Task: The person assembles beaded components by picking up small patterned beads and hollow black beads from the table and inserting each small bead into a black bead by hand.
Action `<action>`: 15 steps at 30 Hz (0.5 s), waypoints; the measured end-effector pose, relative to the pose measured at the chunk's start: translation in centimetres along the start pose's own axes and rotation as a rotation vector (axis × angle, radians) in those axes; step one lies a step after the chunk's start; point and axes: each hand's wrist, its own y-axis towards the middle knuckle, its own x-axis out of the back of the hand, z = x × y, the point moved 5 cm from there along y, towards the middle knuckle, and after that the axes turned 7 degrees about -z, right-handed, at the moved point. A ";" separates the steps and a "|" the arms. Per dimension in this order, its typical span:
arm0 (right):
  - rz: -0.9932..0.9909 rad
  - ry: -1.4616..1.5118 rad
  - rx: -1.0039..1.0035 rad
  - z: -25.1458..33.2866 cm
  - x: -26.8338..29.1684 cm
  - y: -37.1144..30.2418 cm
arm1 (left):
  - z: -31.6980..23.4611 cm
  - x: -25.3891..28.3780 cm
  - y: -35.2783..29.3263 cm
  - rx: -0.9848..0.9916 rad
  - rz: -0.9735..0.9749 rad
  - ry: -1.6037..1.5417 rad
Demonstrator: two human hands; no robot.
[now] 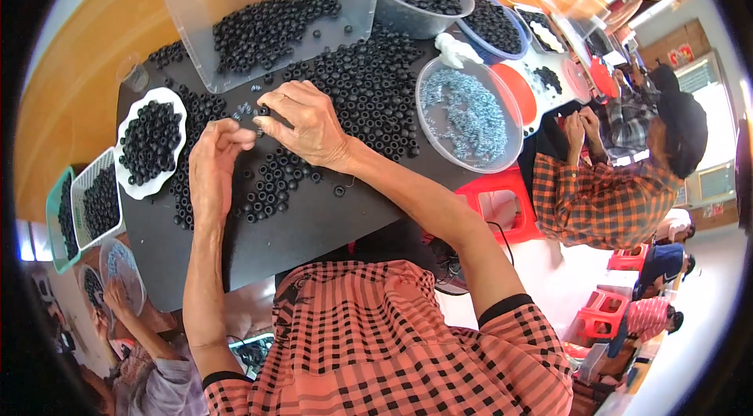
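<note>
My right hand (310,127) is over the dark table, its thumb and forefinger pinching a small black ring-shaped part (263,111). Close beside it, my left hand (213,165) has its fingers curled together, their tips near the right thumb. Whatever those left fingertips hold is too small to make out. Just beyond the fingertips lie a few small bluish, shiny pieces (242,110). Loose black ring-shaped parts (369,94) spread thickly across the table around both hands, with a looser group (271,188) between my forearms.
A clear bin (184,16) of black parts lies tipped at the back. A white scalloped plate (123,151) of them sits left. To the right, a round clear tub (510,114) holds bluish pieces. Co-workers sit on both sides, one in an orange checked shirt (604,204), near red stools (506,204).
</note>
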 end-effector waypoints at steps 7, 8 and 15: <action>-0.043 -0.361 0.013 -4.2 10.0 5.0 | -0.4 0.8 0.2 -0.006 -0.034 -0.010; 0.000 -0.363 -0.177 -6.1 11.8 6.6 | -0.3 0.7 0.3 -0.005 -0.025 -0.011; -0.017 -0.346 -0.009 -4.3 10.0 8.8 | -0.2 -0.1 -0.3 -0.040 0.082 0.003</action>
